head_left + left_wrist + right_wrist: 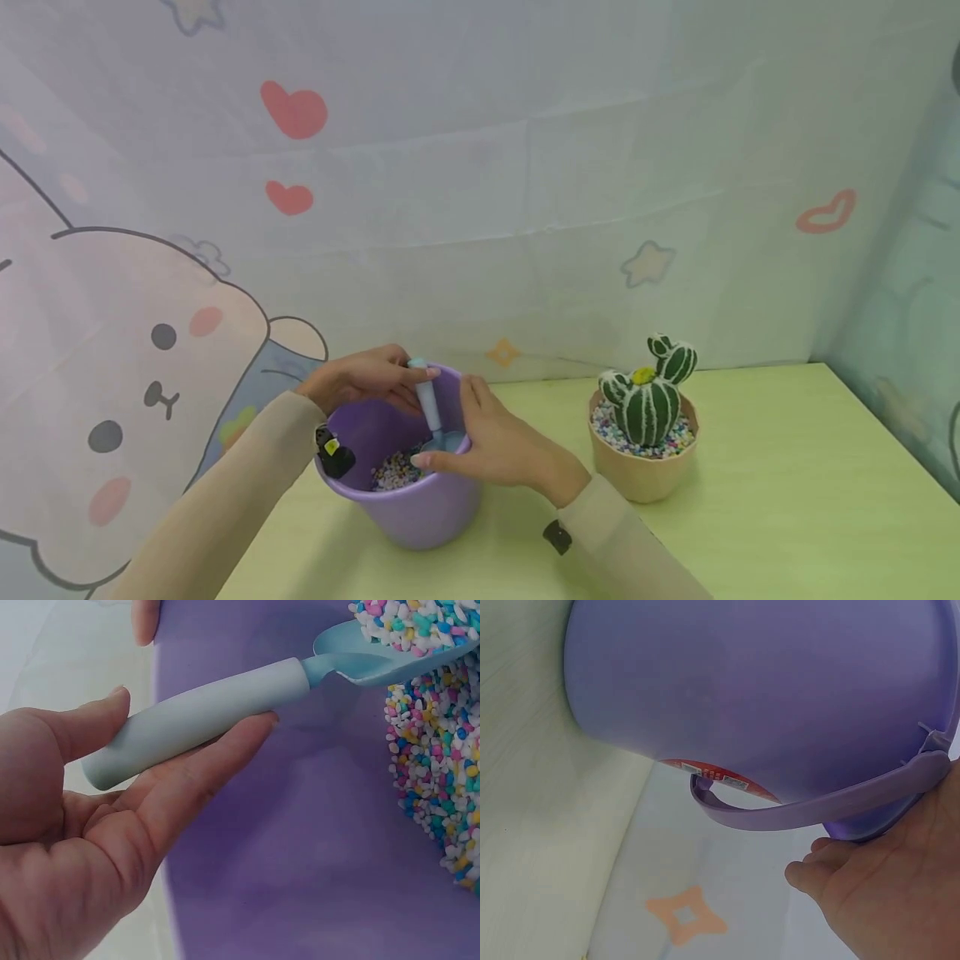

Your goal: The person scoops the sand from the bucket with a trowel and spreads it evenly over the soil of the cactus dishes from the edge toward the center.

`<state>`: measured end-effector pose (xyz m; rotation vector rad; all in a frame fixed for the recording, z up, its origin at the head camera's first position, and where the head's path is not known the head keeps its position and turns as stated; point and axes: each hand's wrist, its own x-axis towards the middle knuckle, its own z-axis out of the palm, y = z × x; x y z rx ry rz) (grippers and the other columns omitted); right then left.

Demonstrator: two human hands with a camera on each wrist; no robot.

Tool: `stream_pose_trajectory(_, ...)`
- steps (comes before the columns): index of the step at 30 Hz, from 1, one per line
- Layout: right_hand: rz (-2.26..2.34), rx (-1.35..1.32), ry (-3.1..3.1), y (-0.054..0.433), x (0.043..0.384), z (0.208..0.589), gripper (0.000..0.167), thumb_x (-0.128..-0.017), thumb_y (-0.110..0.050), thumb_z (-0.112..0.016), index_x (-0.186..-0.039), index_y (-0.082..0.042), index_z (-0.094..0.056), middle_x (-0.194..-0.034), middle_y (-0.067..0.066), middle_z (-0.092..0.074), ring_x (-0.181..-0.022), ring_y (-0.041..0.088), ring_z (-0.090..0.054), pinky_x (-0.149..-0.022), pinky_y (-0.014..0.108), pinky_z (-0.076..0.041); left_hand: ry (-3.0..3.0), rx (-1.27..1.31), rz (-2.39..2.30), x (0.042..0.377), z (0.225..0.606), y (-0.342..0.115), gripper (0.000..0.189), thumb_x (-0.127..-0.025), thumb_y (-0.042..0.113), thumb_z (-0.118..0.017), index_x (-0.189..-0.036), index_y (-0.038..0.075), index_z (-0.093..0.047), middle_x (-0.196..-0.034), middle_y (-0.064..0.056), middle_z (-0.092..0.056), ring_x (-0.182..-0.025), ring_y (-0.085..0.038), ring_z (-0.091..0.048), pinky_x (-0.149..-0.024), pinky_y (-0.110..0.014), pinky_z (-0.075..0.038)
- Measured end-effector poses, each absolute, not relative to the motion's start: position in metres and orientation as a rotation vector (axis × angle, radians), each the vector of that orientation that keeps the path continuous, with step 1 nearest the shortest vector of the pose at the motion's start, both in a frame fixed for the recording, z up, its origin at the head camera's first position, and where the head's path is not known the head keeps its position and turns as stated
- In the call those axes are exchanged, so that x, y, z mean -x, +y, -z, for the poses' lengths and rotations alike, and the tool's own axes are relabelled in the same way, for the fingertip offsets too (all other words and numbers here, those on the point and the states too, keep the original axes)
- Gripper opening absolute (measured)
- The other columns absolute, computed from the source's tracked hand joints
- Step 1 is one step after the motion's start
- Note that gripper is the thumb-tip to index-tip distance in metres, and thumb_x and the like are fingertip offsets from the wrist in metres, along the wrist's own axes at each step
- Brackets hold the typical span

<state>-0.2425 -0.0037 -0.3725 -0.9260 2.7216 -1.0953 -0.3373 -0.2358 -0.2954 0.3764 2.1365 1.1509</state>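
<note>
My left hand (371, 373) reaches over the purple bucket (423, 521) and pinches the pale handle of a light blue toy shovel (214, 716) between thumb and fingers. In the left wrist view the shovel's scoop carries a heap of small multicoloured pebbles (416, 626), above more pebbles (450, 787) in the bucket. My right hand (506, 437) grips the bucket's right rim, its thumb reaching over the inside. In the right wrist view the bucket's purple carrying handle (825, 808) hangs down along the outer wall.
A potted toy cactus (648, 412) stands right of the bucket, with coloured pebbles around it in a peach pot (645, 475). Both stand on a yellow-green table (795, 500). Behind it hangs a cloth backdrop (525, 192) with hearts, stars and a cartoon animal.
</note>
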Motion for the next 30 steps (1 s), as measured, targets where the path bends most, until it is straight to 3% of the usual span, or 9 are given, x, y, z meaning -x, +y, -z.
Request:
stream_pose_trajectory(10, 1.115, 0.917, 2.710, -0.005, 0.240, 0.372, 0.132, -0.087, -0.083, -0.061, -0.167, -0.001, 0.005, -0.177, 0.022, 0.003, -0.164, 0.037, -0.015, -0.134, 0.051, -0.029, 2.112, -0.335, -1.251, 0.332, 0.290, -0.250, 0.041, -0.114, 0.025, -0.049, -0.115, -0.013, -0.065, -0.098, -0.015, -0.080, -0.093, -0.026, -0.079, -0.108, -0.057, -0.059)
stream_pose_trajectory(20, 1.127, 0.888, 2.689, -0.005, 0.241, 0.376, 0.135, -0.085, -0.086, -0.060, -0.167, -0.001, 0.006, -0.177, 0.021, 0.009, -0.164, 0.038, -0.009, -0.135, 0.053, -0.024, 2.063, -0.184, -1.394, 0.324, 0.287, -0.257, 0.039, -0.113, 0.029, -0.051, -0.110, -0.007, -0.066, -0.094, -0.012, -0.081, -0.089, -0.023, -0.080, -0.096, -0.042, -0.068)
stream_pose_trajectory(30, 1.079, 0.904, 2.742, -0.005, 0.243, 0.376, 0.136, -0.084, -0.086, -0.062, -0.168, -0.003, 0.005, -0.178, 0.019, 0.003, -0.165, 0.035, -0.014, -0.135, 0.051, -0.028, 2.046, -0.074, -1.541, 0.326, 0.286, -0.271, 0.045, -0.115, 0.032, -0.046, -0.119, -0.012, -0.059, -0.093, -0.012, -0.079, -0.088, -0.021, -0.080, -0.091, -0.033, -0.069)
